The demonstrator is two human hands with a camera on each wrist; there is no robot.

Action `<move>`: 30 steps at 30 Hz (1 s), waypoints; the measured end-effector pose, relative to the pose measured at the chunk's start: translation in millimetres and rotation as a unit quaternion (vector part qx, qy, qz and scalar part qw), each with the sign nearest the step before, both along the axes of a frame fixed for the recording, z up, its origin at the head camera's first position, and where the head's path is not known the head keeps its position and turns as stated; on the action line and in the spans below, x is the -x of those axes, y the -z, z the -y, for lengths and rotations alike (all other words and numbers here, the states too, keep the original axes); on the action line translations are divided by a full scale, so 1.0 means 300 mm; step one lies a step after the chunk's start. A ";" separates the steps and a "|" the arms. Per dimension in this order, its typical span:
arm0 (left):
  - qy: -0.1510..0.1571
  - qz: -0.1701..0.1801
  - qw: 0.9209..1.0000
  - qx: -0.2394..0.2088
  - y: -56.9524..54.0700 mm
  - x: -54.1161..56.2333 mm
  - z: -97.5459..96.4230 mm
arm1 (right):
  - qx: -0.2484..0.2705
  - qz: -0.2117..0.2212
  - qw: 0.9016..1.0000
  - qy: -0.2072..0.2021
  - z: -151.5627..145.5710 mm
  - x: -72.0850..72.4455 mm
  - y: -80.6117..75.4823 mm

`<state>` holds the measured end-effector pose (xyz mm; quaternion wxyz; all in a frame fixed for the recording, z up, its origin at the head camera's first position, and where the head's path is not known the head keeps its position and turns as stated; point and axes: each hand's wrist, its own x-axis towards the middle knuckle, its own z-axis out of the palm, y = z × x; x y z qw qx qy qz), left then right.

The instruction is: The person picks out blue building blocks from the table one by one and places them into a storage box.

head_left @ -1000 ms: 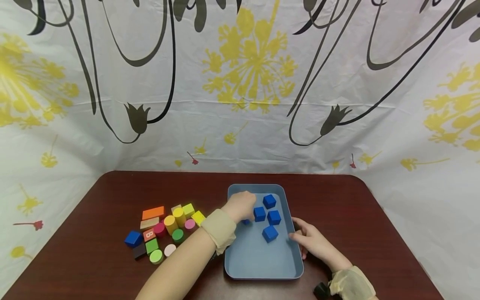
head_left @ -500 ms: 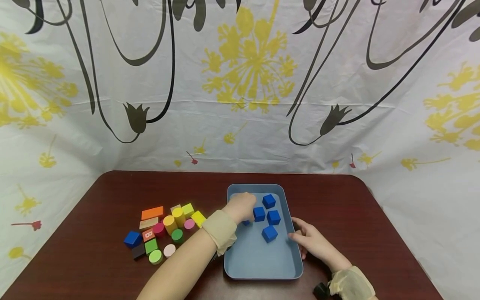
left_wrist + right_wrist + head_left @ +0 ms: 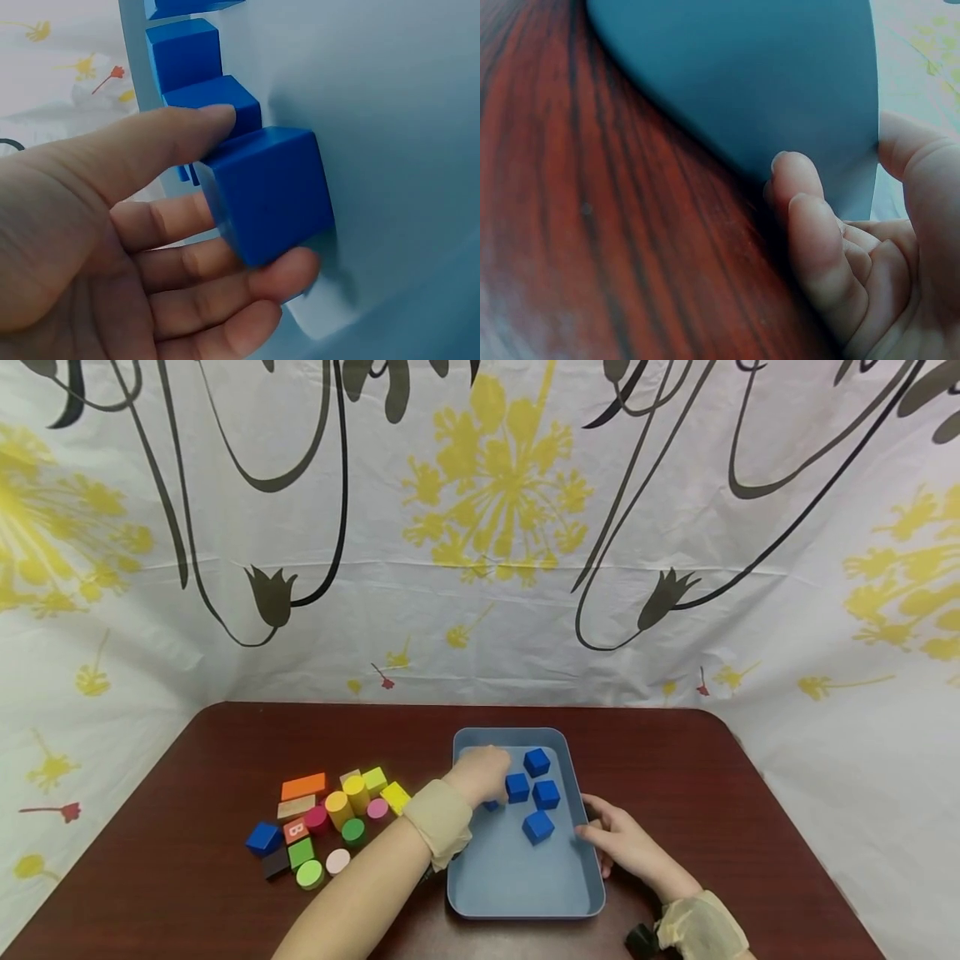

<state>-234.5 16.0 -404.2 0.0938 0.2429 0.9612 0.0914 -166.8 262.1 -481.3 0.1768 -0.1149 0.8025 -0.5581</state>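
A grey-blue tray (image 3: 525,885) lies on the dark wooden table with several blue cubes (image 3: 538,827) in it. Over its left side is my left hand (image 3: 483,772), which hides much of the cube beneath it in the head view. The left wrist view shows that blue cube (image 3: 270,199) between the thumb and the curled fingers, close over the tray floor. Other blue cubes (image 3: 184,56) line up just past the thumb. At the tray's right side, my right hand (image 3: 622,835) grips the edge, thumb at the rim and fingers against the outer wall (image 3: 742,82).
Left of the tray sits a cluster of coloured blocks: an orange block (image 3: 303,787), yellow cylinders (image 3: 356,792), green pieces (image 3: 302,852), and a blue block (image 3: 264,839) at its outer edge. My left forearm (image 3: 367,881) passes close by them. A patterned cloth (image 3: 480,635) hangs behind the table.
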 end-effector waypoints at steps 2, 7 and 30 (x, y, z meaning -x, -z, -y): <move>0.000 0.003 1.000 0.001 -0.007 -0.003 0.003 | -0.003 -0.002 1.000 0.001 0.002 0.000 -0.003; -0.003 0.011 1.000 -0.001 -0.029 -0.005 0.008 | -0.005 -0.002 1.000 0.006 0.003 0.002 -0.011; 0.015 -0.039 0.999 -0.015 -0.114 -0.040 0.029 | -0.004 0.001 1.000 0.012 0.003 -0.001 -0.002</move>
